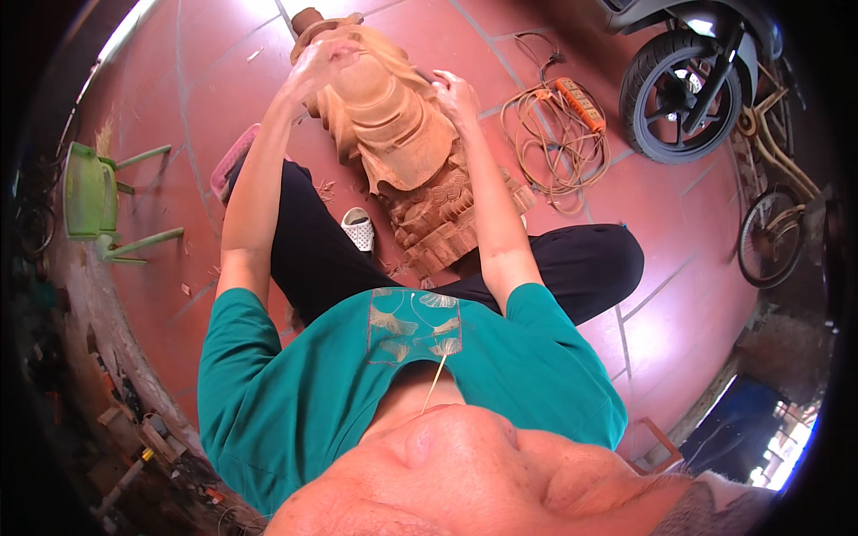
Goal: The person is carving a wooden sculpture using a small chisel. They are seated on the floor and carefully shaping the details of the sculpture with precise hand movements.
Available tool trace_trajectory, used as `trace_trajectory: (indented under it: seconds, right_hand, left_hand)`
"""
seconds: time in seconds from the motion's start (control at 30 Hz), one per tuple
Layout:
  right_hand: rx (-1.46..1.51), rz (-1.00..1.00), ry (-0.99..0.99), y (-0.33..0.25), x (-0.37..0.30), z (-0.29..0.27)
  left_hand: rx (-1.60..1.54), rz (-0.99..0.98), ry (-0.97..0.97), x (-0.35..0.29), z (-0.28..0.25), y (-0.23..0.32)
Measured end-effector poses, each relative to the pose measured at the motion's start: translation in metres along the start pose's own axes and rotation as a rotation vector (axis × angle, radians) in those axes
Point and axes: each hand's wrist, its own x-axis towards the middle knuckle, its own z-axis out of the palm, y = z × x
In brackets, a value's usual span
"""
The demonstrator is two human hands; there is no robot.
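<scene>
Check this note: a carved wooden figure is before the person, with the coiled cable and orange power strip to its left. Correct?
No, wrong side: in the head view, the coiled cable and orange power strip are right of the carved wooden figure.

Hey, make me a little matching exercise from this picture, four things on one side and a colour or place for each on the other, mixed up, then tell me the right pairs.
Things:
1. Stool
2. Carved wooden figure
3. Power strip
4. Slipper

Colour or place:
A. Nearest to the left hand and the right hand
B. White, beside the dark trousers
C. Green, at the picture's left side
D. Orange, just left of the motorbike wheel

Right pairs: 1-C, 2-A, 3-D, 4-B
</scene>
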Motion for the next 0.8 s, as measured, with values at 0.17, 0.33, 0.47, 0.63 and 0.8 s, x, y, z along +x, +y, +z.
trace_trajectory:
  seconds: [0.17, 0.33, 0.47, 0.63, 0.8]
  right_hand:
    - [-0.342, -0.323, -0.126, 0.002, 0.021, 0.025]
    - [-0.778, -0.464, -0.328, 0.028, 0.033, 0.006]
    - [-0.938, -0.359, -0.489, 0.025, 0.056, -0.044]
    - [-0.600, -0.366, -0.291, 0.006, 0.039, -0.010]
    - [-0.644, -0.426, -0.317, 0.013, 0.022, 0.014]
  left_hand:
    - [-0.052, 0.139, 0.110, 0.014, 0.015, 0.005]
    - [0.009, 0.122, 0.064, 0.002, 0.015, 0.011]
    - [0.053, 0.129, 0.108, 0.000, 0.012, -0.003]
    - [0.059, 0.125, 0.074, 0.009, 0.020, 0.012]
    - [0.108, 0.152, 0.063, 0.013, 0.031, 0.002]
